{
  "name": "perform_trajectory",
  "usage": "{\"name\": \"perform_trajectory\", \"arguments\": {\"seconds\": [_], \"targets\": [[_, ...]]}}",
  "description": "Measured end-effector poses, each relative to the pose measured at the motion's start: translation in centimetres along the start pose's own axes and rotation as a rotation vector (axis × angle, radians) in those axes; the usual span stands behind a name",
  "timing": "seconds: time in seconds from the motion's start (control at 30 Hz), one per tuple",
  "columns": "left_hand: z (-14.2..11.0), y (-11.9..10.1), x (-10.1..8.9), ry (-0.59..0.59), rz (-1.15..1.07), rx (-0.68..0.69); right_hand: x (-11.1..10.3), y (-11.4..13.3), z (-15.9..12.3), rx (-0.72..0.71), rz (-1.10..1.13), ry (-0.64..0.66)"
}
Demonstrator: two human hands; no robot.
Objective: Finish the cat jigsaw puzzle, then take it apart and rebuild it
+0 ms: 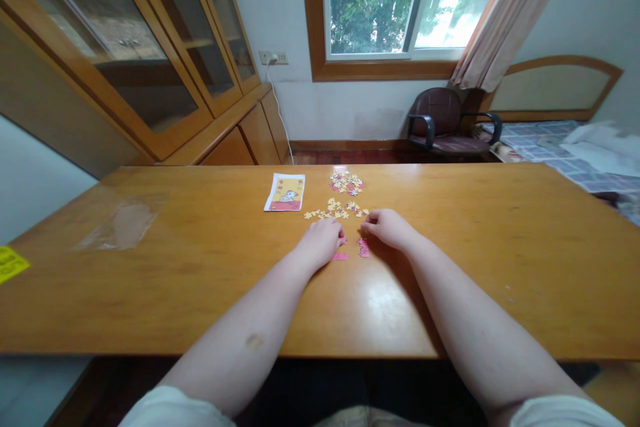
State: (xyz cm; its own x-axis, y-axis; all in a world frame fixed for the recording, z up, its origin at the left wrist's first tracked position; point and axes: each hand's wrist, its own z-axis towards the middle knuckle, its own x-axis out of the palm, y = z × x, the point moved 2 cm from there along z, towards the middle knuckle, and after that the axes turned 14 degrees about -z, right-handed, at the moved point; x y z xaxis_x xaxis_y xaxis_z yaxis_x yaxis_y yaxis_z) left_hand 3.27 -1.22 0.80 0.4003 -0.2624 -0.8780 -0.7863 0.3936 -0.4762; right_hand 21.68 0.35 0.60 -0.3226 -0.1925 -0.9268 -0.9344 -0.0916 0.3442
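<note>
My left hand rests on the table with its fingers curled together, and a pink jigsaw puzzle piece shows at its fingertips. Just below lies a short pink strip of joined pieces, partly behind that hand. My right hand is closed in a pinch at the right end of the loose yellow pieces; what is between its fingers is hidden. A small pink joined section lies between the hands, nearer the right one. Farther back is a heap of mixed puzzle pieces.
A picture card with a white animal on yellow and pink lies left of the pieces. Clear plastic wrapping is spread on the left of the wooden table, near a yellow label. Beyond stand a cabinet, a chair and a bed.
</note>
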Motion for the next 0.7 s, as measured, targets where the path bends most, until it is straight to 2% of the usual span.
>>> {"name": "perform_trajectory", "arguments": {"seconds": [0.27,0.47,0.57,0.7], "targets": [[-0.04,0.29,0.1,-0.008,-0.14,-0.117,-0.05,-0.02,-0.01,0.005,0.001,0.012],[-0.11,0.42,0.08,-0.01,-0.222,-0.121,-0.17,0.01,-0.1,0.008,-0.009,0.027],[-0.19,0.28,-0.08,0.0,-0.272,-0.086,-0.32,-0.18,-0.23,0.002,-0.028,0.094],[-0.45,-0.39,-0.26,0.049,-0.305,-0.044,-0.67,-0.46,-0.63,-0.042,-0.065,0.253]]}}
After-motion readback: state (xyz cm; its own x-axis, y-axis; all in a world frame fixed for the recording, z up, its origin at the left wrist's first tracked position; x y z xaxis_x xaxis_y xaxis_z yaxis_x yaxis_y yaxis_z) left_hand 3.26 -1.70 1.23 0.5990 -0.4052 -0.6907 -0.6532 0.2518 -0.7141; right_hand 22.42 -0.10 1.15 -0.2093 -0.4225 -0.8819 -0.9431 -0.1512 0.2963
